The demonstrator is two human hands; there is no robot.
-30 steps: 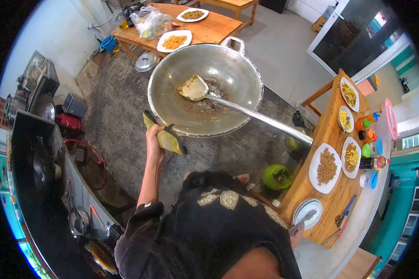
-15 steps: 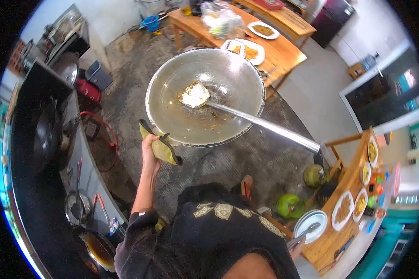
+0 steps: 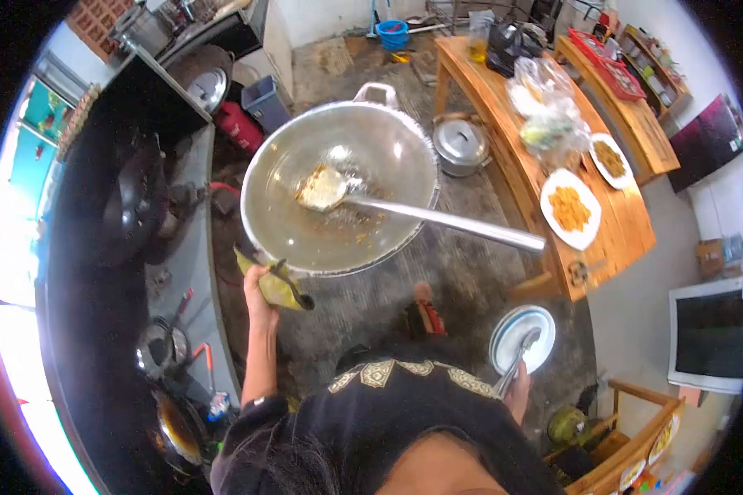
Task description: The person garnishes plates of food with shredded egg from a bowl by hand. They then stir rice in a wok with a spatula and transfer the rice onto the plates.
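My left hand [image 3: 257,290] is closed around a yellow-green cloth [image 3: 281,290] at the near rim of a big metal wok [image 3: 272,210], holding the wok up off the floor. In the wok lies a long-handled metal spatula [image 3: 470,227], its blade carrying brown food bits and its handle reaching over the right rim. Oily residue coats the wok's bottom. Low on the right, my right hand [image 3: 520,396] grips stacked white plates [image 3: 512,330] with a blue rim line. A metal spoon [image 3: 517,360] lies across the top plate, its handle by my fingers.
A wooden table [image 3: 615,264] at right bears dishes of food [image 3: 570,209] and plastic bags [image 3: 549,107]. A lidded pot [image 3: 461,144] stands on the floor beside it. Along the left runs a stove counter [image 3: 186,272] with pans. A green gas cylinder [image 3: 568,425] is at lower right.
My view and body have turned toward the left, bringing the stove counter closer. The wok moves along in my left hand. The plates and spoon in my right hand have come away from the dish-laden table.
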